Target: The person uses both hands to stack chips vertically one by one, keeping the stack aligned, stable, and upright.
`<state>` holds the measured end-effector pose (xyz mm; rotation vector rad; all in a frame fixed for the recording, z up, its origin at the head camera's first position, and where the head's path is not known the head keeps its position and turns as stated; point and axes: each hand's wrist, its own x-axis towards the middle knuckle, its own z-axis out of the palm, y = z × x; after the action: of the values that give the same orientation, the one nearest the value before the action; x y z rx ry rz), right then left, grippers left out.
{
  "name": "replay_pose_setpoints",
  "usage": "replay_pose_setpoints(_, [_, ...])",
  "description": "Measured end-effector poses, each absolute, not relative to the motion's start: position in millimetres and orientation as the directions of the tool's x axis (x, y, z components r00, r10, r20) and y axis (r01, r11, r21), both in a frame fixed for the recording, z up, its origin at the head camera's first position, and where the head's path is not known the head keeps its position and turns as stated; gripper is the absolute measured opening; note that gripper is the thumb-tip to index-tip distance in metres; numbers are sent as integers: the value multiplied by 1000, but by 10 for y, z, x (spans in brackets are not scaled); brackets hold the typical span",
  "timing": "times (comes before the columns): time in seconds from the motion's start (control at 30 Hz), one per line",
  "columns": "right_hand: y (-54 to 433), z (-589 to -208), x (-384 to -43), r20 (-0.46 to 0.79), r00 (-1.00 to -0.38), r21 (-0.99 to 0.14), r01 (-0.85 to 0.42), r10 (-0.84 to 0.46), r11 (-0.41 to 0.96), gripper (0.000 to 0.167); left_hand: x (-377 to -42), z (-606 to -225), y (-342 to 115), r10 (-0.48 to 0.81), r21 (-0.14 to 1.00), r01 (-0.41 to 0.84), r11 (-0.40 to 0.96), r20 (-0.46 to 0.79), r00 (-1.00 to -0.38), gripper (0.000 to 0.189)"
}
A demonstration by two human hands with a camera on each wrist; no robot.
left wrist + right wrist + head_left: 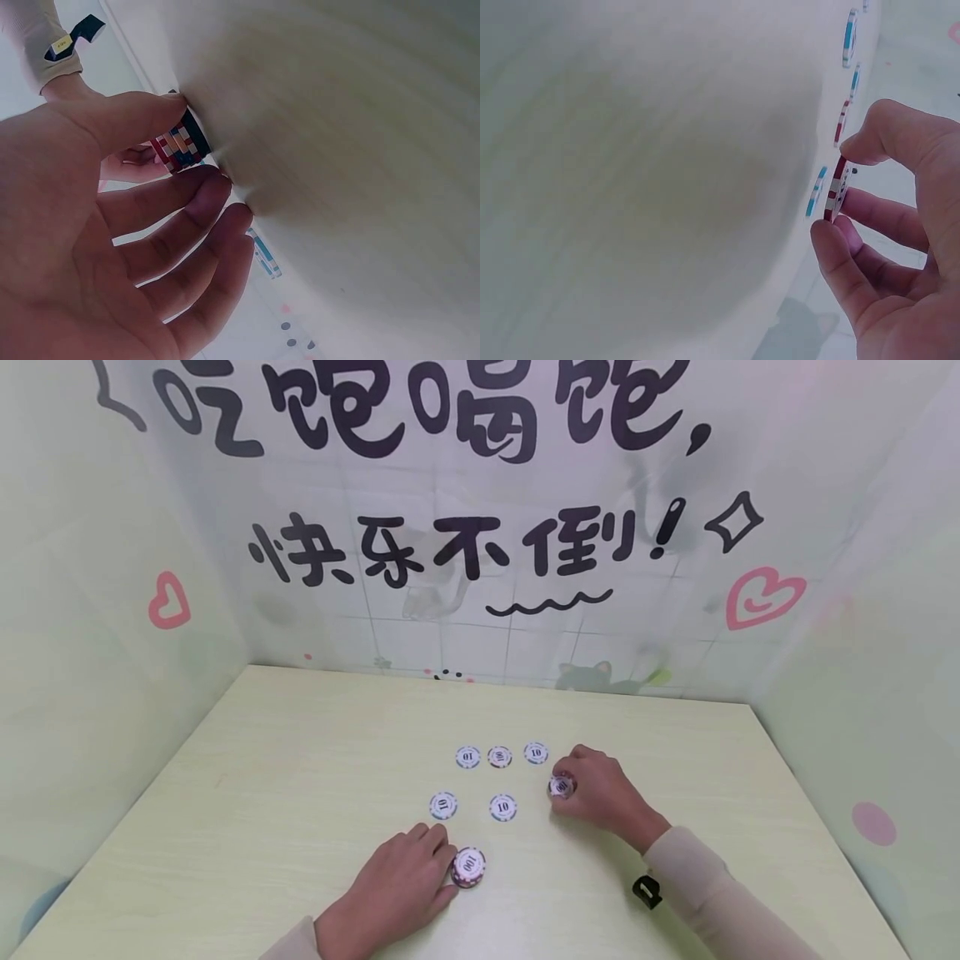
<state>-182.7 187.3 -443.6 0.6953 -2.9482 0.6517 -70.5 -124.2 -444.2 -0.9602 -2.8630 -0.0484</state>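
My right hand point(600, 789) pinches a red-and-white poker chip point(560, 787) marked 100 by its rim. In the right wrist view, thumb and finger hold this chip point(838, 189) at opposite edges, close to the table surface. My left hand point(397, 881) rests on the table beside a short stack of poker chips point(468, 866), the top one marked 100. In the left wrist view, thumb and index finger curl round the stack point(180, 144) from two sides, while the other fingers lie loosely bent.
Behind lie a 10 chip point(468, 757), a 100 chip point(499, 757) and another 10 chip point(536, 753) in a row. Nearer are two 10 chips, one left point(443, 805), one right point(503, 807). Printed sheets wall the pale table point(300, 760). A black tag point(647, 892) hangs by the right sleeve.
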Motion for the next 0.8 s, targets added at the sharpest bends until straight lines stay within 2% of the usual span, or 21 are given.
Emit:
replay_pose_setpoints(0.67, [1754, -4415, -1593, 220, -831, -355, -556, -511, 752, 19, -698, -4435, -1233, 586, 22, 592, 806, 114, -802, 36])
replay_pose_setpoints(0.8, [1712, -4408, -1556, 200, -832, -364, -553, -517, 749, 20, -694, -4435, -1233, 587, 21, 593, 805, 120, -801, 36])
